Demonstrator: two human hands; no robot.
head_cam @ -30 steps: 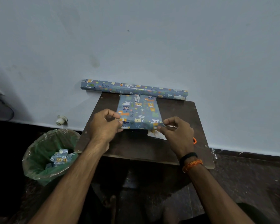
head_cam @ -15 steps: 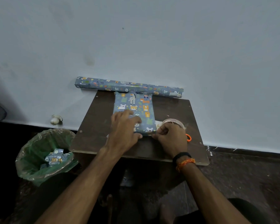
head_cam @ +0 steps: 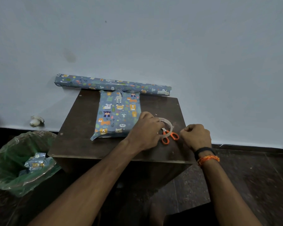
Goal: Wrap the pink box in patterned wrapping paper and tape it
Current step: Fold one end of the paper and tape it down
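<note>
bare room — small wooden table point(head_cam: 75, 144)

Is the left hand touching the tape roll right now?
Touching. The head view shows the left hand with fingers curled over the near-left rim of the clear tape roll, overlapping it with no gap, beside the orange scissors.

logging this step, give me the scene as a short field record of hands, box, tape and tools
left hand: holds the tape roll on the table
right hand: fingers curled, seemingly pinching the tape end; the strip is too faint to confirm
wrapped box: lies flat, untouched, near paper edge loose
scissors: orange handles, beside the roll
paper roll: against the wall
bin: holds paper scraps
</note>
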